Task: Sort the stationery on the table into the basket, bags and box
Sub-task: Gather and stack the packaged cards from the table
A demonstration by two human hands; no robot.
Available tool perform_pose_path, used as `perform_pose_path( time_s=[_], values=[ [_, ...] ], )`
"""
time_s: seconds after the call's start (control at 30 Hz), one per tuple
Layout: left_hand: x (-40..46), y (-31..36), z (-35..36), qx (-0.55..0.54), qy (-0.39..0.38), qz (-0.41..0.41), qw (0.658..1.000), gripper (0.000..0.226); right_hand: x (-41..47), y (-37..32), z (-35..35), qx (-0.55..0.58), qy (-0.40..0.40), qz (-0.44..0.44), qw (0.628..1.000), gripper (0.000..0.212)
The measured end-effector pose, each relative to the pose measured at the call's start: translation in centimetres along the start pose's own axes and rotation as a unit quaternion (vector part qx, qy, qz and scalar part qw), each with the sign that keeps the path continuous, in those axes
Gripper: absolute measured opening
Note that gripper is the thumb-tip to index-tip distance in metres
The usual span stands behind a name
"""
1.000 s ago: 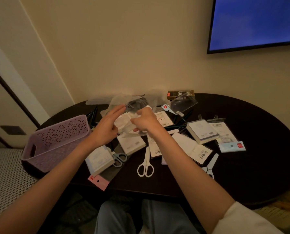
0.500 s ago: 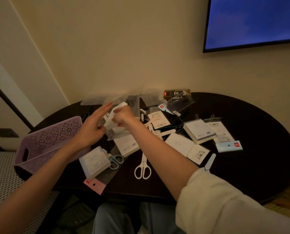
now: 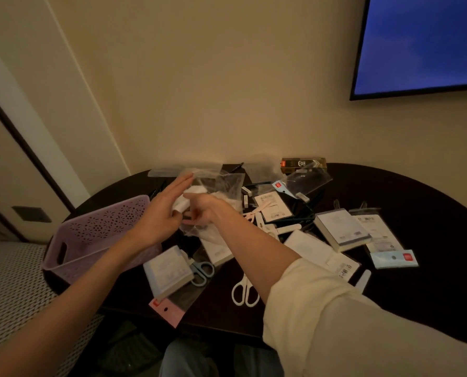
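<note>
My left hand (image 3: 160, 213) is raised over the table's left middle, fingers straight, lying against a crumpled clear plastic bag (image 3: 218, 182). My right hand (image 3: 206, 210) faces it with curled fingers and pinches a small white packet (image 3: 182, 204) at the bag's mouth, between the two hands. The lilac perforated basket (image 3: 99, 232) stands just left of my left hand on the dark round table (image 3: 390, 295). A dark, gold-edged box (image 3: 303, 164) lies at the back by the wall.
Loose stationery covers the table's middle: white scissors (image 3: 244, 291), blue-handled scissors (image 3: 203, 270), a notepad (image 3: 169, 270) on a pink-tagged sleeve, another notepad (image 3: 341, 229), flat packets (image 3: 381, 235), dark pens (image 3: 294, 219). Further clear bags (image 3: 308, 180) lie at the back.
Both hands have stayed together at the clear bag and shifted slightly left. My right hand has pushed the white packet lower, towards my left palm.
</note>
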State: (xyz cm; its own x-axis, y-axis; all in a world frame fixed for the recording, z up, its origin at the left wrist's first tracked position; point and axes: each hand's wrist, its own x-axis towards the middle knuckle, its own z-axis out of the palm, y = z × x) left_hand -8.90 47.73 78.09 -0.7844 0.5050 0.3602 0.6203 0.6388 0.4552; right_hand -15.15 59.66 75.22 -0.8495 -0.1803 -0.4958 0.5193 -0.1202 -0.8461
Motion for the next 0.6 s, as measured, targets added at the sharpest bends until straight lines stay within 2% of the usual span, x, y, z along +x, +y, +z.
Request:
perform_pose_path(
  time_s=[0.17,0.27,0.33,0.4,0.5,0.6],
  values=[
    [0.9,-0.8,-0.1,0.016,-0.005,-0.024,1.0,0.086,4.0,0.6,0.6,-0.008,-0.02,0.011,1.0,0.07],
    [1.5,-1.3,-0.4,0.016,-0.011,-0.025,0.999,0.085,2.3,0.0,0.5,-0.036,-0.021,0.008,0.999,0.063],
    [1.7,-1.3,-0.6,0.016,-0.012,-0.024,1.0,0.083,0.6,-0.8,0.2,-0.104,-0.037,0.0,0.994,0.064],
    [1.8,-1.2,-0.8,0.018,-0.011,-0.026,0.999,0.082,-1.4,-1.4,-0.3,-0.189,-0.018,-0.026,0.981,0.058],
    [1.9,-1.2,-0.8,0.021,-0.006,-0.041,0.999,0.08,-4.9,-1.8,-1.3,-0.258,0.026,-0.086,0.962,0.042],
    [2.0,-1.1,-0.7,0.015,-0.003,-0.056,0.998,0.079,-7.8,-1.2,-2.3,-0.287,0.049,-0.18,0.94,0.031]
  ],
)
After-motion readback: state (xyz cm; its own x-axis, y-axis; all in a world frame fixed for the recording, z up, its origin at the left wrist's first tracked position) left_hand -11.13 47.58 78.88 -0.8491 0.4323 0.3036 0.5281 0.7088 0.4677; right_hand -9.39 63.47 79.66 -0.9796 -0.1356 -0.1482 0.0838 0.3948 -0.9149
